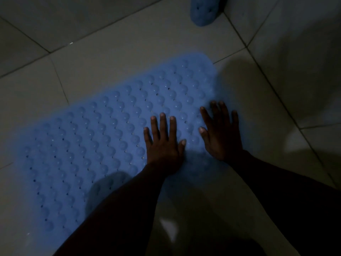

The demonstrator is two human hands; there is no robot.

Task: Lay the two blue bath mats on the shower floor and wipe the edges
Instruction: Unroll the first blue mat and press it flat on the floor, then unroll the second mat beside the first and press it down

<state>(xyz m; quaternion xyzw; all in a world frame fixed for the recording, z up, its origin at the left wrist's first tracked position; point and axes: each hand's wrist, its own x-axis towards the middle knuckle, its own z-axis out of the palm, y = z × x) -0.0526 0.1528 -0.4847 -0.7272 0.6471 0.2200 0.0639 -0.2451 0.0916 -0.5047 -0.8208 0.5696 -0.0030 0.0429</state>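
Left grip (163, 145), right grip (222, 134) splayed flat on blue mat (92, 145) end, tile (262, 100) beyond

One view only: head-worn, wide-angle. Faces steeply down at the tiled floor (110, 43), close above the left hand (162, 145) and right hand (221, 137), mid-frame.

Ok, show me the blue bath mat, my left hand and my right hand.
blue bath mat (88, 145), head view, on its bumpy middle.
left hand (162, 147), head view, on the back of the hand, flat on the mat.
right hand (222, 138), head view, on the back of the hand.
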